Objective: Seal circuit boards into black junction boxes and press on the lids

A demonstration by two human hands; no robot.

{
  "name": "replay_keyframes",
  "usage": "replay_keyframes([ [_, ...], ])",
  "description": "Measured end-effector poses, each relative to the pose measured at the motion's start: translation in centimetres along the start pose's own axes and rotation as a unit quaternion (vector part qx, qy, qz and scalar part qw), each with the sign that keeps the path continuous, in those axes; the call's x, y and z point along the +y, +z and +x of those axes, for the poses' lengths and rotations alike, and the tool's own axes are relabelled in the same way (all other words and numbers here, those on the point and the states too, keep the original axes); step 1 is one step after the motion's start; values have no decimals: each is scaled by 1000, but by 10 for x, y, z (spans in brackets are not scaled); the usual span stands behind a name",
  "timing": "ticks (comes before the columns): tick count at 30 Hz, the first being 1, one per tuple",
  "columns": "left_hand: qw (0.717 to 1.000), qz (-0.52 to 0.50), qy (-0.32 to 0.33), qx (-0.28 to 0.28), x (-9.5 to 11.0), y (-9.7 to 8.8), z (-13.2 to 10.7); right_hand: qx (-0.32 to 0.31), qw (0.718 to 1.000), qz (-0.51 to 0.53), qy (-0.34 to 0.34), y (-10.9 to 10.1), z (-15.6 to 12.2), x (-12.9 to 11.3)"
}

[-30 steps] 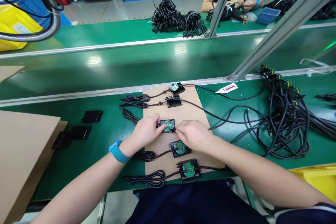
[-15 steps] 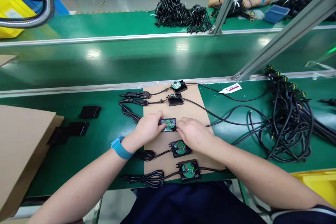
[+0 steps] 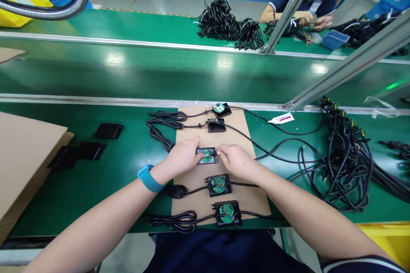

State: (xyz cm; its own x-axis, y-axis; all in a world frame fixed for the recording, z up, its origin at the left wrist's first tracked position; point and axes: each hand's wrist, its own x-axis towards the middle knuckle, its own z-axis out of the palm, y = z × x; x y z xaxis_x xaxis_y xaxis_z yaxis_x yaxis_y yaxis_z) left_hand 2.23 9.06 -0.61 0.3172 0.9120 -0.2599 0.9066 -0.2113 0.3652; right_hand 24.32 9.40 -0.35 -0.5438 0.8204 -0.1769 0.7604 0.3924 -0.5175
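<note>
A small open black case [image 3: 216, 162] with a green round circuit board [image 3: 207, 155] inside lies mid-cardboard. My left hand [image 3: 183, 156] grips its left end, with the thumb over the board. At the right end, my right hand [image 3: 235, 160] is closed in a pinch on the black cable [image 3: 263, 157]; the fingers hide most of the pinched part. Nearer me are two more open cases, one [image 3: 219, 184] below the other [image 3: 228, 214], each holding a green board. Beyond my hands sit a case [image 3: 217, 126] tipped on its side and another with its board [image 3: 219, 108] raised.
Under the cases lies a cardboard sheet [image 3: 192, 217]. Black covers [image 3: 109, 131] and a cardboard box [image 3: 28, 149] are at left. A white tube [image 3: 282, 118] and a cable heap [image 3: 346, 170] lie right. A metal post [image 3: 339, 66] slants across; a co-worker's hands [image 3: 315, 21] are beyond.
My right hand has drawn slightly right, off the case's end. My left hand keeps its hold. The camera view has shifted a little, and the co-worker's hands have moved.
</note>
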Motion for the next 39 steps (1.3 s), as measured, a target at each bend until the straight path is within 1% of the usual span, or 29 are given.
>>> replay_keyframes([
  [4, 1000, 3, -7, 2, 1, 2, -1, -23, 999, 10, 24, -7, 3, -7],
  [7, 1000, 1, -14, -5, 3, 1, 0, -51, 998, 16, 28, -15, 5, -11],
  [10, 1000, 1, -20, -11, 5, -1, 0, -60, 998, 16, 24, -19, 6, -13],
  [13, 1000, -2, -20, -17, 6, -3, -1, -66, 997, 21, 26, -20, 7, -12],
  [16, 1000, -4, -11, -17, 6, -2, -2, -78, 995, 50, 28, -20, 10, -10],
  [19, 1000, 3, -11, -6, 6, 1, -1, -90, 994, 66, 19, -20, 12, -5],
  [22, 1000, -1, -10, -5, 5, 2, 0, -84, 995, 51, 16, -18, 12, -1],
  [25, 1000, -6, -12, -15, 5, 2, 1, -75, 996, 26, 27, -15, 10, 0],
  [32, 999, -22, -22, -25, 5, 2, 2, -75, 996, -19, 34, -9, 11, -6],
  [39, 1000, -6, -5, -21, 2, 4, 3, -91, 989, -112, 39, -10, 19, -15],
])
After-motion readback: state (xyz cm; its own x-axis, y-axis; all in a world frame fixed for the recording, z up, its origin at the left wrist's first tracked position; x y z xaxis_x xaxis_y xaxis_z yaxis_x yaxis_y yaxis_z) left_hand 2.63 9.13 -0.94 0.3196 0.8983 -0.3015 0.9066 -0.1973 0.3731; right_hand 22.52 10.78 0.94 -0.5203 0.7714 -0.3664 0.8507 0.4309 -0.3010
